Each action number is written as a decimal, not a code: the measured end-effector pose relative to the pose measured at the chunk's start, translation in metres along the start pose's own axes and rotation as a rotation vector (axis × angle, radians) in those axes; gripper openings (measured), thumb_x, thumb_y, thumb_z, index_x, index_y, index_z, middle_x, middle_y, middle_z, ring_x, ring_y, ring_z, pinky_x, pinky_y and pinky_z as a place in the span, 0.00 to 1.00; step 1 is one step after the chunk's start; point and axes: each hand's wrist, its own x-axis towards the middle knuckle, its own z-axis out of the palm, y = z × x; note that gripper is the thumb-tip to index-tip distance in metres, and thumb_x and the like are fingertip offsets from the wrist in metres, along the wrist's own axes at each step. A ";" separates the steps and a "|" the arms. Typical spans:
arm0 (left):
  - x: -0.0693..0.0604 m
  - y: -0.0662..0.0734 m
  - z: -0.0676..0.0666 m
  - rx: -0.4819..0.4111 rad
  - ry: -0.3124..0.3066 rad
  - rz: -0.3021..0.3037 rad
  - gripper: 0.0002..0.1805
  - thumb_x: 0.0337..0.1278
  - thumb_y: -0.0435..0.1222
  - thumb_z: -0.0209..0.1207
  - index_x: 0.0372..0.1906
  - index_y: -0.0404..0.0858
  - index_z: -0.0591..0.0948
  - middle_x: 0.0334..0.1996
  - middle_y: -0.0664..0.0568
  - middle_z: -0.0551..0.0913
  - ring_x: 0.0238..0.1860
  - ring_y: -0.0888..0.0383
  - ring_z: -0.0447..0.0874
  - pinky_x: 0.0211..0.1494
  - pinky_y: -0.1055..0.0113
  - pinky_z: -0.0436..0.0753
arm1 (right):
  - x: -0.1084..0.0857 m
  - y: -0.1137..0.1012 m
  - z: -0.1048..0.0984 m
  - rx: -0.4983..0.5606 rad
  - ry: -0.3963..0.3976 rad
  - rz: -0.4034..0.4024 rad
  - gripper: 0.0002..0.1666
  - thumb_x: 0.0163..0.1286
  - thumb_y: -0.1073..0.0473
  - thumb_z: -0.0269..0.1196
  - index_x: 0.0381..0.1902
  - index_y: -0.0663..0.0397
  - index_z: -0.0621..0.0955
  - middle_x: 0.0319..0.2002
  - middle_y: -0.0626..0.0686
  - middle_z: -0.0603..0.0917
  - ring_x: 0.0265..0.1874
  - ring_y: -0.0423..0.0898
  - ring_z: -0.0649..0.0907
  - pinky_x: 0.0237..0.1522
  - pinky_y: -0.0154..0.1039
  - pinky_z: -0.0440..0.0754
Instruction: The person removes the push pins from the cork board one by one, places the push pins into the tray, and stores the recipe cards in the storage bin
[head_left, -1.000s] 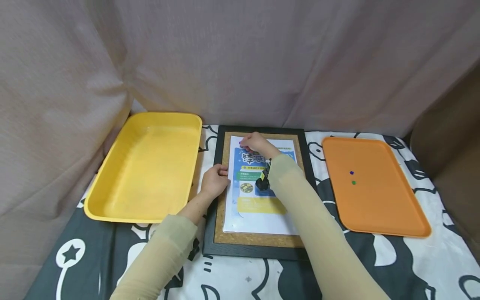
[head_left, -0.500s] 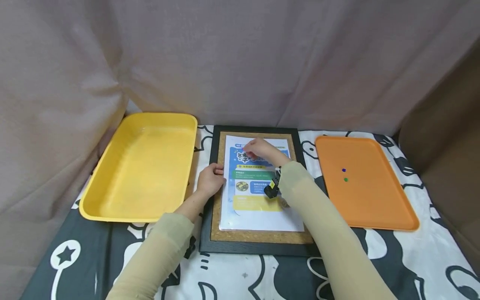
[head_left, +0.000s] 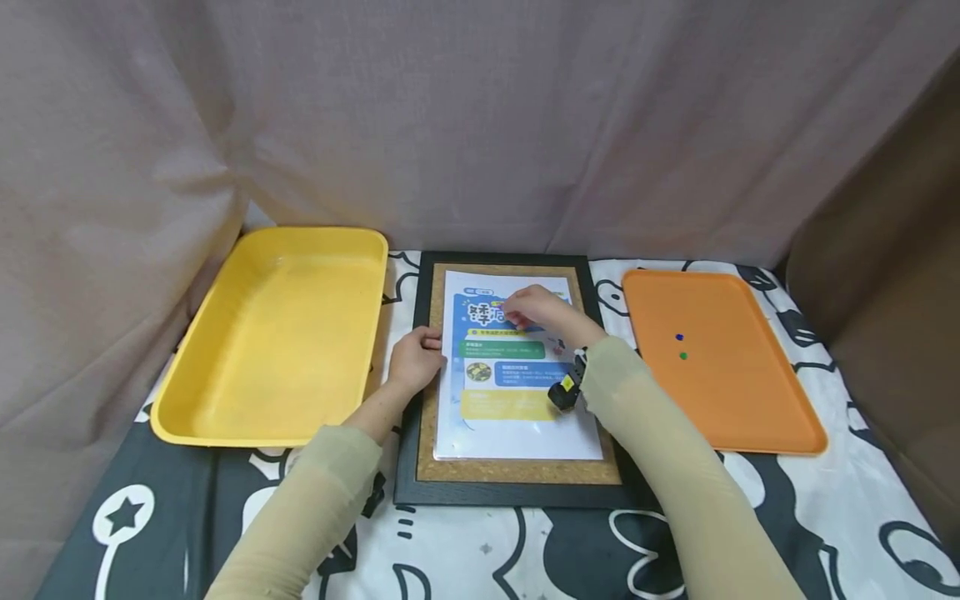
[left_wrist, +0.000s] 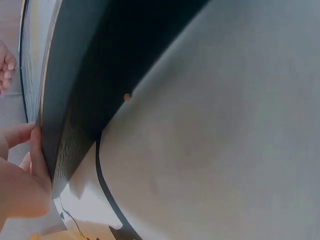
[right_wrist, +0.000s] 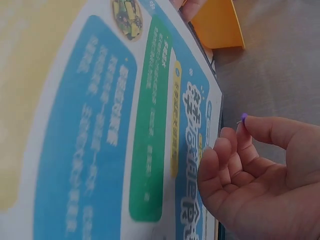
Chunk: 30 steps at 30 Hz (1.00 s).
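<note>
A printed poster lies on a cork board with a black frame. My left hand rests at the board's left side, its fingertips at the poster's left edge. In the left wrist view, that hand's fingers lie against the frame's edge. Above the poster's upper part, my right hand pinches a purple push pin between thumb and index finger. The pin's metal point shows in the right wrist view and appears clear of the paper. The other right fingers are loosely curled.
Left of the board stands a deep yellow tray. On the right, a flat orange tray carries a blue pin and a green pin. A patterned cloth covers the table, with a grey curtain behind.
My right hand has moved right and toward me from the poster's upper left corner, still holding the purple push pin. The left hand stays at the board's left side. The head view has shifted slightly.
</note>
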 end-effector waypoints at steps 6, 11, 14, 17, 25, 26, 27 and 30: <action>0.000 0.001 0.000 -0.007 0.002 0.003 0.20 0.51 0.27 0.59 0.52 0.35 0.76 0.42 0.45 0.80 0.42 0.53 0.81 0.43 0.67 0.82 | -0.012 0.006 -0.007 0.034 -0.002 0.021 0.15 0.69 0.57 0.52 0.41 0.66 0.75 0.25 0.49 0.75 0.27 0.42 0.75 0.38 0.33 0.75; -0.001 0.000 0.000 -0.005 0.007 0.004 0.20 0.51 0.27 0.59 0.52 0.35 0.76 0.42 0.45 0.80 0.42 0.53 0.81 0.43 0.67 0.82 | -0.018 0.015 -0.013 0.061 -0.011 0.016 0.15 0.70 0.59 0.51 0.43 0.69 0.75 0.23 0.48 0.74 0.24 0.42 0.74 0.33 0.33 0.74; -0.001 0.000 0.000 -0.005 0.007 0.000 0.20 0.51 0.27 0.59 0.53 0.35 0.76 0.42 0.45 0.80 0.42 0.53 0.81 0.43 0.67 0.82 | -0.022 0.021 -0.017 0.068 -0.013 0.013 0.16 0.71 0.58 0.50 0.42 0.70 0.74 0.23 0.49 0.74 0.24 0.43 0.74 0.32 0.33 0.72; 0.000 -0.001 0.000 -0.003 0.005 -0.003 0.20 0.52 0.27 0.59 0.53 0.35 0.76 0.43 0.45 0.80 0.42 0.53 0.81 0.44 0.66 0.82 | -0.028 0.025 -0.021 0.082 -0.017 0.010 0.16 0.71 0.58 0.49 0.42 0.70 0.74 0.24 0.50 0.73 0.24 0.44 0.74 0.32 0.34 0.73; 0.003 0.000 0.000 0.004 0.002 -0.023 0.20 0.54 0.28 0.58 0.55 0.36 0.74 0.42 0.45 0.79 0.41 0.53 0.78 0.42 0.67 0.81 | -0.038 0.037 -0.036 0.167 -0.021 -0.026 0.17 0.69 0.61 0.49 0.44 0.75 0.71 0.21 0.48 0.74 0.21 0.40 0.75 0.31 0.32 0.76; 0.003 0.000 0.000 0.003 0.002 -0.026 0.20 0.54 0.28 0.58 0.55 0.37 0.74 0.42 0.45 0.79 0.41 0.53 0.78 0.41 0.67 0.81 | -0.039 0.039 -0.038 0.182 -0.017 -0.022 0.17 0.69 0.61 0.49 0.45 0.75 0.71 0.22 0.48 0.75 0.21 0.40 0.75 0.31 0.31 0.76; 0.003 0.000 0.000 0.003 0.002 -0.027 0.21 0.54 0.28 0.58 0.55 0.37 0.74 0.42 0.45 0.79 0.41 0.53 0.78 0.41 0.67 0.81 | -0.040 0.041 -0.040 0.200 -0.014 -0.018 0.17 0.69 0.62 0.49 0.45 0.75 0.71 0.22 0.48 0.75 0.21 0.40 0.75 0.30 0.30 0.77; 0.003 0.000 0.000 0.006 0.007 -0.037 0.21 0.55 0.28 0.57 0.55 0.37 0.74 0.42 0.46 0.79 0.41 0.53 0.78 0.41 0.68 0.81 | -0.043 0.045 -0.044 0.229 -0.011 -0.015 0.17 0.70 0.62 0.48 0.46 0.76 0.70 0.23 0.48 0.75 0.22 0.39 0.74 0.30 0.28 0.77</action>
